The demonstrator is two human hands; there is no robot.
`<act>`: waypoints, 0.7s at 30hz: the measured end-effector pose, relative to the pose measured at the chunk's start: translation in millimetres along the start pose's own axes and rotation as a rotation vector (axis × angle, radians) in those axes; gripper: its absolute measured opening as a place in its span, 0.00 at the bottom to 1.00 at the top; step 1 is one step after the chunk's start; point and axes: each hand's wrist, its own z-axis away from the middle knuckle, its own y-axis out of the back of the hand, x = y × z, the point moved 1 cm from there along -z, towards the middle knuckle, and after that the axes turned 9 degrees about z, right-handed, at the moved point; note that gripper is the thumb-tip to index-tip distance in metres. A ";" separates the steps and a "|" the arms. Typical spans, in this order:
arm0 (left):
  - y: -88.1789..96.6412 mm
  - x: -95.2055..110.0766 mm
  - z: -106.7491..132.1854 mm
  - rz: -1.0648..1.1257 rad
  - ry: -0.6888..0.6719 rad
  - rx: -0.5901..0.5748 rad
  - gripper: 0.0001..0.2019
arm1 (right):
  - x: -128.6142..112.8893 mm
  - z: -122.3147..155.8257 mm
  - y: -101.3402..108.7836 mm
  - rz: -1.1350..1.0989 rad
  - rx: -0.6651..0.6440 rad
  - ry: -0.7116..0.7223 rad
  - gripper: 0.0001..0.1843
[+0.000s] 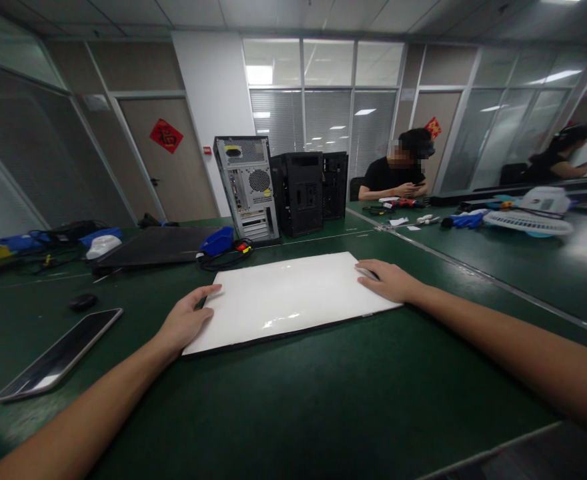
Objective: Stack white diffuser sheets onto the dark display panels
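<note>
A glossy white panel (293, 293) with a dark near edge sits at the middle of the green workbench (293, 413). The left hand (186, 323), at its 9 o'clock end, grips the edge with thumb and finger over the top; the right hand (386, 280) is closed similarly on the 3 o'clock end. Holding opposite ends probably balances the panel and spares its face (whether it lies flat or is slightly raised, I cannot tell). At 11 o'clock stands a silver computer case (248, 190), and at 12 a black computer case (301, 193), both upright, presumably set back for working room. A touchscreen device (63, 353) lies between 8 and 9 o'clock, beyond the left forearm, likely out of the way.
</note>
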 end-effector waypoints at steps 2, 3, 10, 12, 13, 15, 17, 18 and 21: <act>-0.1 -1.7 -1.7 0.020 -0.036 -0.011 0.29 | -0.9 0.5 0.8 -0.004 0.014 0.003 0.33; -0.4 -2.6 -2.6 0.038 -0.054 -0.026 0.28 | -1.4 0.7 1.1 -0.006 0.019 0.004 0.33; -4.3 -7.2 -6.2 0.235 -0.032 -0.123 0.29 | -1.0 0.0 -0.3 -0.010 0.032 0.011 0.31; -4.9 -8.4 -7.0 0.266 -0.022 -0.120 0.29 | 0.2 -0.5 -1.8 -0.007 0.032 0.016 0.31; -5.1 -8.8 -7.3 0.276 -0.022 -0.120 0.29 | 0.8 -0.7 -2.4 -0.006 0.032 0.018 0.31; -5.1 -9.2 -7.7 0.289 -0.025 -0.121 0.28 | 1.7 -1.0 -3.1 -0.009 0.032 0.021 0.31; -4.8 -9.2 -7.7 0.288 -0.024 -0.116 0.28 | 2.3 -1.1 -3.1 -0.015 0.035 0.020 0.30; -4.7 -9.2 -7.7 0.284 -0.023 -0.114 0.28 | 2.6 -1.2 -3.0 -0.017 0.035 0.019 0.30; -4.1 -10.1 -7.9 0.274 -0.031 -0.109 0.27 | 3.2 -1.4 -2.6 -0.015 0.027 0.020 0.30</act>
